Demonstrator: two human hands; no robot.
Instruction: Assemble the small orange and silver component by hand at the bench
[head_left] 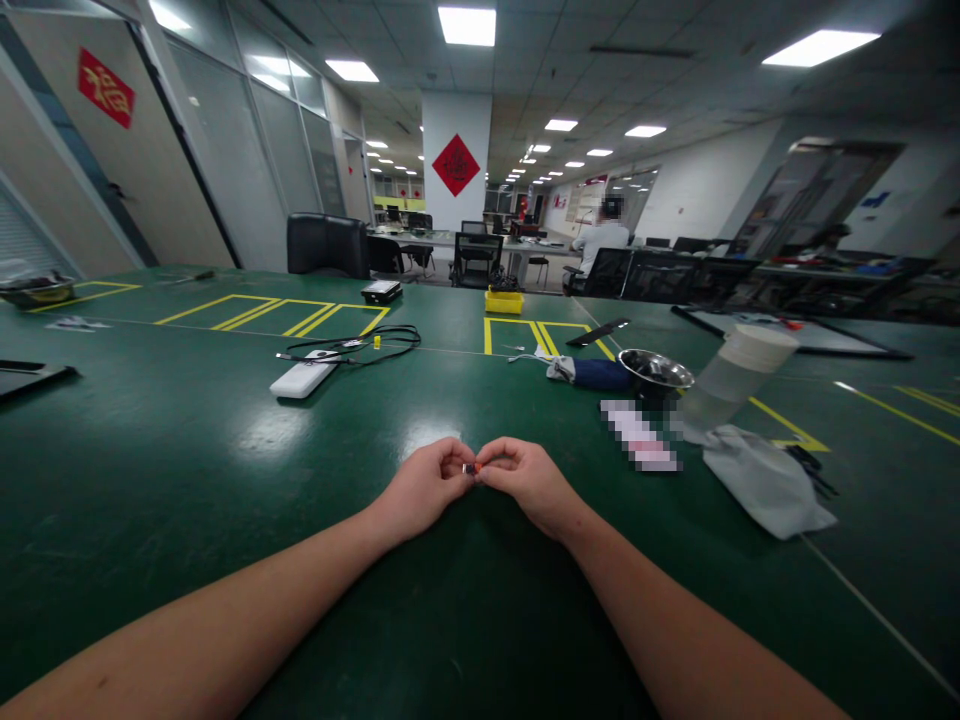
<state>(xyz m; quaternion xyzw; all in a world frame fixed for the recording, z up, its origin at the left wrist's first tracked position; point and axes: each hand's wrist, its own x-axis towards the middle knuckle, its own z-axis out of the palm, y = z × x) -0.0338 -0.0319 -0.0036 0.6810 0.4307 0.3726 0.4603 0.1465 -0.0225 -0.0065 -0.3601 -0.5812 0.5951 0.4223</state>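
My left hand [433, 484] and my right hand [531, 484] meet fingertip to fingertip just above the green table. Pinched between them is a small silver-and-orange piece [470, 469], mostly covered by the fingers, so its kind does not show. The left fingers grip its silver end, while those of the right hand close on the orange end. Beyond the left hand lies a white power bank [304, 376] with a black cable [390, 340] looped beside it.
On the right are a steel bowl [654, 372], a tilted clear cylinder with a white lid [750, 365], a grey pouch [765, 485], a blurred-out pink flat item [639, 437] and a blue rolled bundle [600, 374]. A yellow bin [504, 301] stands at the table's far edge. A person [602, 235] sits farther back.
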